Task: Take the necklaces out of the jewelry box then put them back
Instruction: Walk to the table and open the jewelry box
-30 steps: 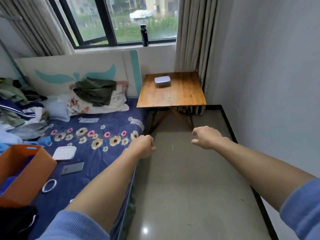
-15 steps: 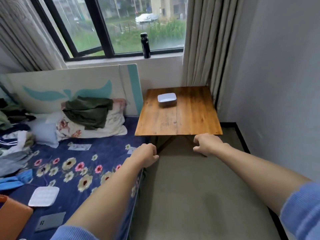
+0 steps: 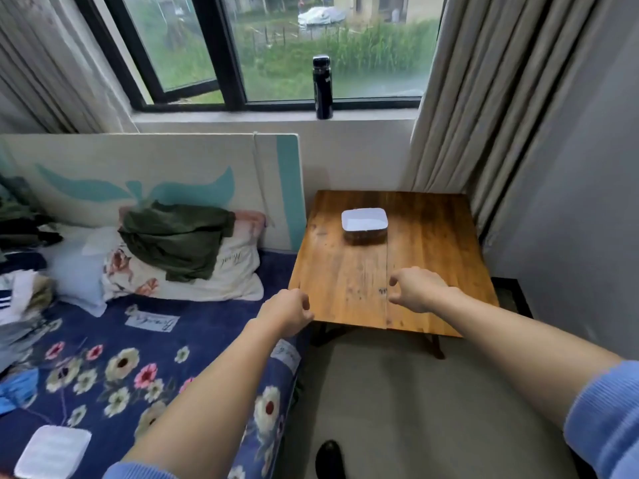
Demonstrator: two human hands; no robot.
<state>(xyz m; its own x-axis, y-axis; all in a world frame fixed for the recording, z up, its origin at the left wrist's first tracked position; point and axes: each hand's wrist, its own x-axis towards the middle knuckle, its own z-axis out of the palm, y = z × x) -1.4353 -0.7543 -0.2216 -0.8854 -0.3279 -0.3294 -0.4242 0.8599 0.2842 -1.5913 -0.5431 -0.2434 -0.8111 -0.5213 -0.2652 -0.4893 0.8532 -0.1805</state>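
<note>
Since the earlier frames the view has come closer to the wooden surface [image 3: 345, 281], which is now larger in the centre of the frame, and both hands have gone forward. The left hand [image 3: 287, 312] is at the near left corner of the surface, fingers curled loosely, holding nothing. The right hand [image 3: 415, 288] is over the near edge, also loosely curled and empty. The jewelry box [image 3: 364, 221], white lid closed, stands on the far middle of the surface, well apart from both hands. A black bottle [image 3: 322, 86] stands on the windowsill above. The bed [image 3: 114, 357] fills the lower left.
</note>
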